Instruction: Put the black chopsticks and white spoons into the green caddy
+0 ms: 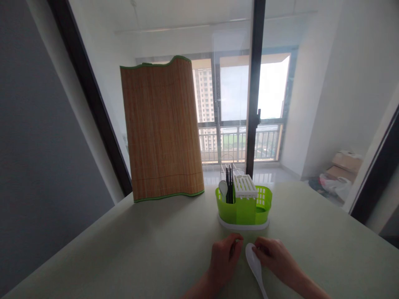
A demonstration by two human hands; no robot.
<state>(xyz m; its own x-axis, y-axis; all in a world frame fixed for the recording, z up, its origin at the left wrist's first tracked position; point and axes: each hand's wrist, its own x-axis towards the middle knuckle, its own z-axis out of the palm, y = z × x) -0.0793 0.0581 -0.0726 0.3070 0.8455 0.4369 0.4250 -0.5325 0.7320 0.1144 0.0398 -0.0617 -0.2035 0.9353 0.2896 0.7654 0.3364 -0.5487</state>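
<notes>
White spoon (255,263) pinched by right hand (274,257) fingers, left hand (225,257) beside.

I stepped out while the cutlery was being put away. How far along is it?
Already standing in the green holder: a white spoon and dark chopsticks in its left compartment. In hand: the right hand holds another white spoon on the table, and the left hand pinches something thin and dark, too hidden to name. Left: those two items are not yet in the holder.

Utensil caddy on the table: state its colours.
Bright green caddy on a white base, with a white slotted insert, seen in the head view.
</notes>
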